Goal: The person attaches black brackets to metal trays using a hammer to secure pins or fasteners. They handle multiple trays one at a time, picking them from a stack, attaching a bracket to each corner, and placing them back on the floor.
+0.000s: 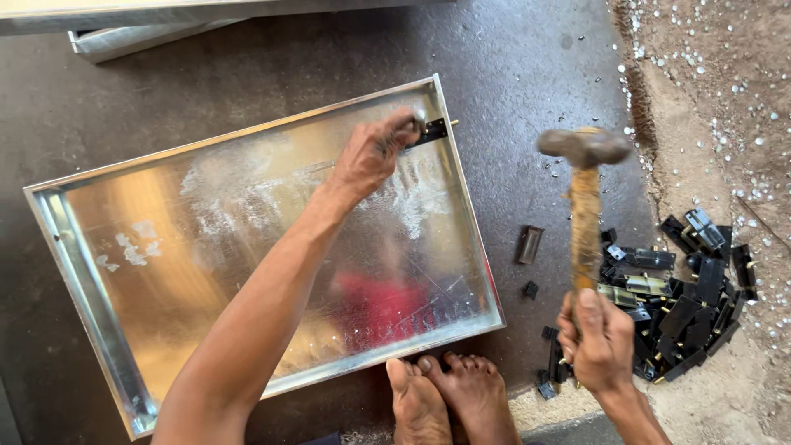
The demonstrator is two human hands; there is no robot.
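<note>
Wooden hammer (585, 206) upright in right hand (604, 342) — head uppermost

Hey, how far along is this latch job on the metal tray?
Done: the shiny tray lies folded on the floor, one black latch set at its far rim. In hand: the left hand pins that latch while the right hand holds the hammer raised. Whether the latch is fastened yet cannot be told. Left: a pile of black latches waits at the right, unused.

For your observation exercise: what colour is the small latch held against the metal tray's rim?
Black, with a brass-coloured pin; the latch shows best in the head view.
</note>
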